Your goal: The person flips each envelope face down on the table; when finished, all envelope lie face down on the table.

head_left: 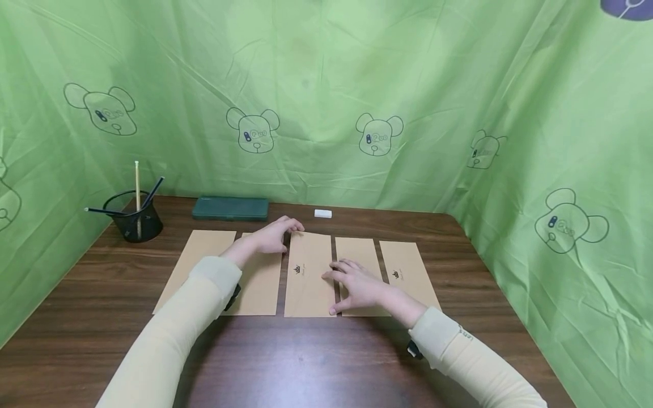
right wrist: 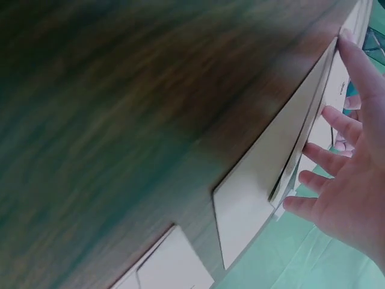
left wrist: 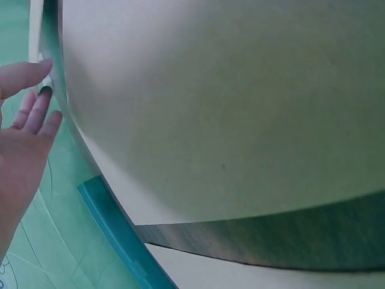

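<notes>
Several flat tan paper rectangles lie side by side in a row. The middle rectangle point(head_left: 308, 283) bears a small black crown print and script. My left hand point(head_left: 270, 235) reaches over the rectangle left of the middle point(head_left: 257, 289), its fingertips at the middle one's far left corner. Along the middle one's right edge rest the spread fingertips of my right hand point(head_left: 362, 289), thumb near the front corner; this hand covers part of the rectangle to its right point(head_left: 359, 255). The right wrist view shows the fingers point(right wrist: 340, 123) fanned along a paper edge.
Outermost are a left rectangle point(head_left: 196, 255) and a right one with a crown print point(head_left: 408, 260). Behind the row stand a dark green case point(head_left: 230, 209) and a white eraser point(head_left: 323, 213). A black mesh cup point(head_left: 145, 226) with pencils is at the back left. Green curtain point(head_left: 316, 68) surrounds the table.
</notes>
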Available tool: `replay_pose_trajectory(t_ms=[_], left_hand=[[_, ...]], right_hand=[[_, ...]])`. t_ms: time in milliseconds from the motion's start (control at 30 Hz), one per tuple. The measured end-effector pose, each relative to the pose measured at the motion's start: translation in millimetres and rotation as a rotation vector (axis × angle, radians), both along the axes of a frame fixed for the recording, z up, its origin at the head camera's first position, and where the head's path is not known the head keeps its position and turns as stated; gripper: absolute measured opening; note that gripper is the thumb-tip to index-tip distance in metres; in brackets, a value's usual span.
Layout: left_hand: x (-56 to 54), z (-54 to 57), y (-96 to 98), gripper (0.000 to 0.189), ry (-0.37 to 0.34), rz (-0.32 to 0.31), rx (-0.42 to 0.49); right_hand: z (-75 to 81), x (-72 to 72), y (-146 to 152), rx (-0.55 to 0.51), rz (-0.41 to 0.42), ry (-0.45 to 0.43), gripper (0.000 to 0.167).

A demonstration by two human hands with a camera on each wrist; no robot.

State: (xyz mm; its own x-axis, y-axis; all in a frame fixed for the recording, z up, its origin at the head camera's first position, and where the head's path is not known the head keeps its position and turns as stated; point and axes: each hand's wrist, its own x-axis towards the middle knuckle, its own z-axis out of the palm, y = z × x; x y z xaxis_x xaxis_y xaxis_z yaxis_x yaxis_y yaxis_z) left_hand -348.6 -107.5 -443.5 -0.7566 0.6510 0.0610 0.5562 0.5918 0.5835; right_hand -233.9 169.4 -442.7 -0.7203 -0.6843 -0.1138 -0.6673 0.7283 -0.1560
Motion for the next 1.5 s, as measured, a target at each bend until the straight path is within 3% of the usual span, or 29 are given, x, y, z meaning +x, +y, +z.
replay_pose_trajectory(t_ms=[200,400,633,767,933,1200,1500], left_hand=[[-2.7,3.9,-0.9,0.046,0.070,0.017,0.034],[-3.0,8.7,-0.9,0.024,0.131,-0.006,0.080],[-4.8,16.1,-2.2,0.011,0.234,0.005,0.076],[-5.4,26.3,-1.3,0.009,0.243,-0.011,0.094],[-7.3,38.0,2.7,0.010,0.245,-0.041,0.125],[-5.1,57.5,10.2,0.015,0.261,-0.065,0.125],[0.3,78.0,13.5,0.019,0.194,-0.022,0.143]], right_hand=[[2.4,-0.7,0.4,-0.051,-0.007,-0.039,0.085],[7.1,0.6,-1.4,-0.150,-0.021,-0.124,0.084],[17.2,-0.3,-12.0,-0.317,0.015,-0.227,0.068],[23.8,-1.3,-15.9,-0.438,0.021,-0.303,0.061],[31.4,-3.0,-18.3,-0.545,-0.029,-0.350,0.060],[51.1,-0.6,-18.5,-0.573,-0.057,-0.351,0.066],[69.0,1.7,-17.3,-0.599,-0.051,-0.316,0.067]])
